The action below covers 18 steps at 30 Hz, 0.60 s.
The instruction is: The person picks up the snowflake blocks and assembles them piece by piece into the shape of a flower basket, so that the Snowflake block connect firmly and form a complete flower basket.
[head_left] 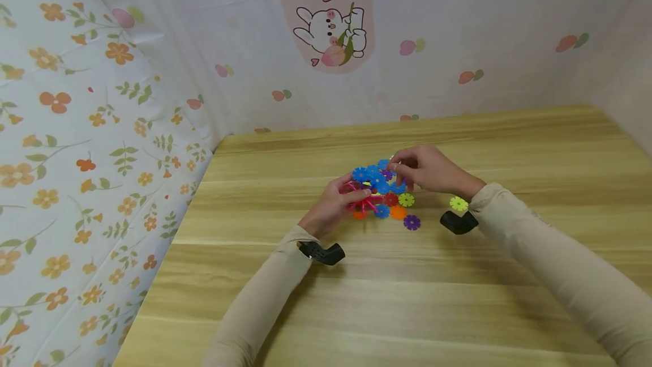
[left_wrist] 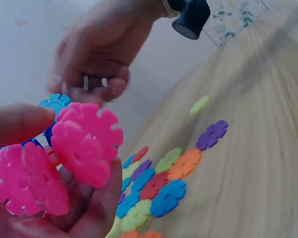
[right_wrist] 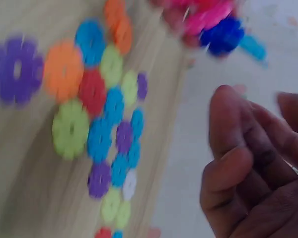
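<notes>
My left hand (head_left: 328, 207) holds a cluster of joined snowflake discs, gripping it between thumb and fingers above the table. Pink discs (left_wrist: 92, 141) face the left wrist camera, and a light blue disc (left_wrist: 55, 103) and dark blue ones show behind them. My right hand (head_left: 428, 170) hovers just to the right of the cluster, apart from it. In the right wrist view its fingers (right_wrist: 226, 116) are loosely bent, with no disc seen between them. Beneath the hands lie loose discs, among them a purple disc (head_left: 412, 222), an orange disc (head_left: 398, 212) and a red disc (right_wrist: 92, 92).
A yellow-green disc (head_left: 458, 203) lies apart by the right wrist. The wooden table (head_left: 397, 299) ends at a patterned cloth (head_left: 433, 84) behind, with floral cloth (head_left: 102, 157) on the left. Each wrist wears a black camera, one (head_left: 322, 253) on the left.
</notes>
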{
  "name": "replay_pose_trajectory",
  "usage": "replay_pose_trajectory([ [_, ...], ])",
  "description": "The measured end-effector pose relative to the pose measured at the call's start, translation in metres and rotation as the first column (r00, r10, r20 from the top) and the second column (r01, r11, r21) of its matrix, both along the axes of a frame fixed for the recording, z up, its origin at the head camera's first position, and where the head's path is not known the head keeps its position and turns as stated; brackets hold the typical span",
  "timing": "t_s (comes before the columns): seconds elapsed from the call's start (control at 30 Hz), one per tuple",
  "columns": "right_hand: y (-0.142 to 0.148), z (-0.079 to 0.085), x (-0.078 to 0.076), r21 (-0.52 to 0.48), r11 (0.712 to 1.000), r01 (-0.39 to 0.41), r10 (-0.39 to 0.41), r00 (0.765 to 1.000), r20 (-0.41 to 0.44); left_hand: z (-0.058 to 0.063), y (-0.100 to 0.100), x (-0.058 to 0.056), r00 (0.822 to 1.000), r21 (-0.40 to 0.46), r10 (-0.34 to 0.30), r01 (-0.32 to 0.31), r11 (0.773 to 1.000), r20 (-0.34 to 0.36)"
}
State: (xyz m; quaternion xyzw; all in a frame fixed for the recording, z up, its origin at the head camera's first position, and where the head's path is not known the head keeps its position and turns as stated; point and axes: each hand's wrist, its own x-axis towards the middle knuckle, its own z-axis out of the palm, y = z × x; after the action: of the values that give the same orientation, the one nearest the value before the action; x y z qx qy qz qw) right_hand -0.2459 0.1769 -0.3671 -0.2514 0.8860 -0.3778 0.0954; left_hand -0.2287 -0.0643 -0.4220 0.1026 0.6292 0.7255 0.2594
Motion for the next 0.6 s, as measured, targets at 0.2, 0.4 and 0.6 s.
replay_pose_trajectory([
  [0.2, 0.004, -0.015, -0.013, 0.231, 0.971, -0.057, 0.09, 0.987, -0.136, 0.003, -0.005, -0.001, 1.0, -0.004, 0.007, -0.007, 1.0, 0.012],
  [0.4, -0.007, -0.032, -0.021, 0.38, 0.925, -0.01, 0.051, 0.994, -0.098, 0.002, -0.004, 0.0, 0.999, 0.004, 0.029, -0.029, 1.0, 0.038],
  [0.6, -0.015, -0.041, -0.025, 0.435, 0.899, 0.046, -0.025, 0.998, -0.053, -0.001, -0.005, 0.0, 0.999, 0.042, -0.025, 0.024, 0.999, 0.022],
])
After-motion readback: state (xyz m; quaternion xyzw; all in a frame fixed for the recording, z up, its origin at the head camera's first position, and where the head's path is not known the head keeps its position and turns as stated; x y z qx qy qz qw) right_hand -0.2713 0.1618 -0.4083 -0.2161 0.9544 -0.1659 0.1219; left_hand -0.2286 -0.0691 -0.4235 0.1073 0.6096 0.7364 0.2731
